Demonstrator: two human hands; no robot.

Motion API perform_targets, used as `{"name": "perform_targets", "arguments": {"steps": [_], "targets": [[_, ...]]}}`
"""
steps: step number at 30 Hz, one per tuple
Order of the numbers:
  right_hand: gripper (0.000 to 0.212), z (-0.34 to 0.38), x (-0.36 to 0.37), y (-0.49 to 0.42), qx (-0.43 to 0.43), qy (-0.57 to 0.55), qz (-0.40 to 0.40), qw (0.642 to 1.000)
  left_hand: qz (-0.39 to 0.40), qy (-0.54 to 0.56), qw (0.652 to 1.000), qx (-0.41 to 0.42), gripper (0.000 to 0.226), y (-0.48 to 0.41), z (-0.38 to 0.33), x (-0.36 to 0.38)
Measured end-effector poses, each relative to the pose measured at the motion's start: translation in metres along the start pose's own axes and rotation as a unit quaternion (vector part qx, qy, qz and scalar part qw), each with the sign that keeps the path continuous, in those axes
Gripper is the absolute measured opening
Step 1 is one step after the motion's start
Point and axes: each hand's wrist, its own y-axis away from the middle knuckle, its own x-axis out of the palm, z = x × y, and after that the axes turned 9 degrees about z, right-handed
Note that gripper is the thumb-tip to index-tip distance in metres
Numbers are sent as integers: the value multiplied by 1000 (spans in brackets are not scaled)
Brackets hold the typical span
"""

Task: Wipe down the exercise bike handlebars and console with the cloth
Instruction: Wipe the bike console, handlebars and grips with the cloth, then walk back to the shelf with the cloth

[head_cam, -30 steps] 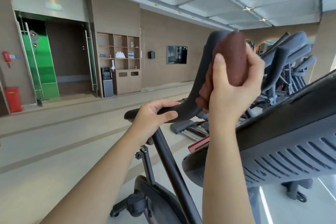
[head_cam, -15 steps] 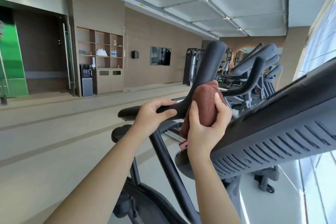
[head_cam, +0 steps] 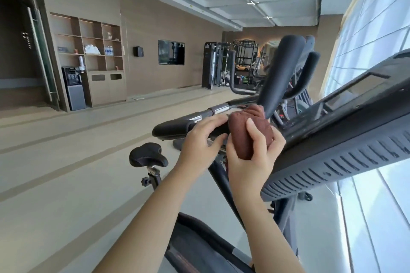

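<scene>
A reddish-brown cloth [head_cam: 241, 137] is wrapped round the black handlebar [head_cam: 177, 127] at the foot of its upright curved grip [head_cam: 281, 73]. My right hand [head_cam: 253, 157] grips the cloth round the bar, thumb up over it. Just to its left, my left hand [head_cam: 199, 142] holds the horizontal part of the handlebar, fingers curled over the top. The dark console [head_cam: 346, 135] slopes across the right side, its vented back facing me.
The bike's black saddle [head_cam: 147, 156] stands lower left and its frame post [head_cam: 224, 186] runs down between my arms. Other gym machines [head_cam: 221, 66] line the back. Large windows [head_cam: 377, 29] run along the right, and open floor spreads to the left.
My right hand has slid the cloth from the top of the upright grip down to its base. The left hand has kept its hold on the bar. The view has swung right.
</scene>
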Motion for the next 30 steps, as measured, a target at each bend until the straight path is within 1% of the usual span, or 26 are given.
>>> {"name": "perform_targets", "arguments": {"steps": [2, 4, 8, 12, 15, 22, 26, 29, 30], "targets": [[47, 7, 4, 16, 20, 12, 34, 999, 30, -53, 998, 11, 35, 11, 1, -18], [47, 21, 12, 30, 56, 13, 64, 996, 38, -124, 991, 18, 34, 25, 7, -38], [45, 58, 35, 52, 113, 15, 105, 988, 24, -218, 976, -14, 32, 63, 30, -88], [41, 95, 73, 74, 149, 17, 192, 970, 1, -282, 958, -44, 30, 104, 60, -140], [41, 112, 104, 95, 134, 30, 240, 961, -7, -306, 950, -61, 25, 135, 78, -173], [45, 134, 180, 148, 114, 13, 349, 930, -16, -336, 933, -127, 28, 185, 120, -236], [44, 135, 230, 165, 116, -9, 396, 911, -18, -347, 921, -174, 28, 202, 153, -265], [45, 128, 276, 173, 109, -25, 424, 899, -19, -359, 912, -199, 36, 202, 186, -286], [45, 124, 293, 174, 108, -29, 432, 895, -23, -364, 909, -201, 36, 198, 200, -292]]}}
